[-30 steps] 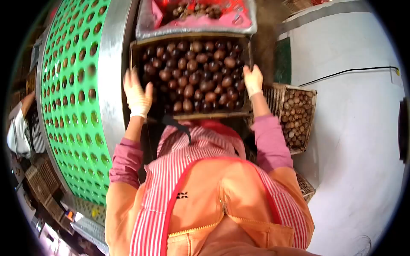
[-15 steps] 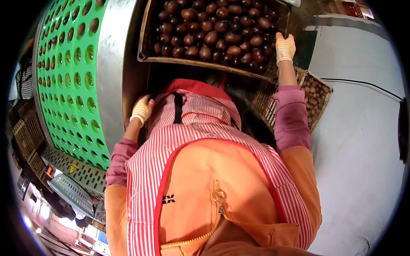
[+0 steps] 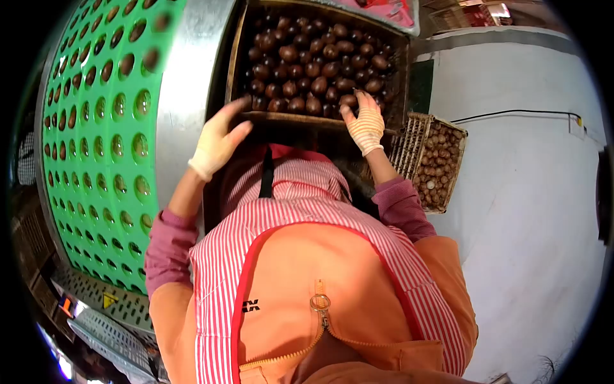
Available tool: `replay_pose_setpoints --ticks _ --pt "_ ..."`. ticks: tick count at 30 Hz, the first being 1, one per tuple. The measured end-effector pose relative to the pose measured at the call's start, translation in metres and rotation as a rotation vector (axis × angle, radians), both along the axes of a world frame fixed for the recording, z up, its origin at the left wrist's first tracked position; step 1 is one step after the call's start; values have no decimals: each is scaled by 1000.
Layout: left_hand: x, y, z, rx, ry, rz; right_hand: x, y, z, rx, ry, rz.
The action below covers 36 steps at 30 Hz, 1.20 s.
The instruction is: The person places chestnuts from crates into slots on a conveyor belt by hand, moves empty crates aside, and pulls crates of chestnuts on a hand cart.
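A wooden crate (image 3: 294, 119) full of dark brown, egg-shaped nuts or fruits (image 3: 313, 69) lies in front of me. At its near left corner is my left hand (image 3: 220, 137), in a pale glove with bare fingertips, thumb and fingers apart, holding nothing. My right hand (image 3: 367, 125), gloved the same way, reaches over the near edge toward the right side. Its fingers are spread and touch or hover over the dark pieces; none is held.
Left of the crate runs a metal rail (image 3: 185, 77) beside a green panel (image 3: 131, 166) with round pockets, some filled. On the right are a basket of lighter pieces (image 3: 441, 160) and a white surface (image 3: 524, 224). A tray with pink lining (image 3: 390, 11) sits beyond.
My right hand has left the crate's right side and come over its near edge. My left hand has risen from near my apron to the crate's corner. The crate appears more to the left.
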State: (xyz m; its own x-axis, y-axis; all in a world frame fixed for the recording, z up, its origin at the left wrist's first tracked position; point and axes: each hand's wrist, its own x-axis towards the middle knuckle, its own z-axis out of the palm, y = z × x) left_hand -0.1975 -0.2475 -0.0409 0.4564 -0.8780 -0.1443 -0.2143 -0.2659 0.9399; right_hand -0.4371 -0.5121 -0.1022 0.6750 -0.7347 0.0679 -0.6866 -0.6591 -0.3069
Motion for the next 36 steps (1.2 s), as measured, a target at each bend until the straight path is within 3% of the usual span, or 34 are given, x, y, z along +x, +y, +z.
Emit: replay_pose_setpoints --ticks 2,5,7,10,13,17,20,23,27,29,32,34,35,36 --pt "18 -45 -4 -58 -227 40 7 -3 7 134 25 -29" --pt "39 -103 -29 43 -421 -10 29 -10 32 40 90 -2" --pt "44 -132 -26 195 -476 -32 49 -36 35 26 173 15" --pt "53 -165 -26 404 -563 -69 89 -74 40 294 278 -24" --pt "69 -194 -35 495 -653 -178 121 -79 40 309 475 48" --pt "76 -222 -25 628 -642 -382 134 -90 38 472 410 119" --pt "79 -233 -27 640 -571 -451 141 -104 37 560 295 113" --pt "76 -244 -35 636 -438 -333 150 -115 5 867 -43 70" --pt "74 -232 -49 448 -240 -247 143 -113 9 1240 -358 109" --pt "69 -233 -48 404 -160 -192 150 -118 -5 1317 -373 204" --pt "70 -236 -73 251 -276 -109 163 -104 1 1426 -519 13" --pt "65 -232 -66 274 -231 -55 169 -93 -19 1449 -693 41" --pt "61 -229 -66 273 -167 -55 165 -89 -3 1584 -616 -50" --pt "56 -224 -83 150 -147 -46 163 -91 -18 1568 -674 -2"
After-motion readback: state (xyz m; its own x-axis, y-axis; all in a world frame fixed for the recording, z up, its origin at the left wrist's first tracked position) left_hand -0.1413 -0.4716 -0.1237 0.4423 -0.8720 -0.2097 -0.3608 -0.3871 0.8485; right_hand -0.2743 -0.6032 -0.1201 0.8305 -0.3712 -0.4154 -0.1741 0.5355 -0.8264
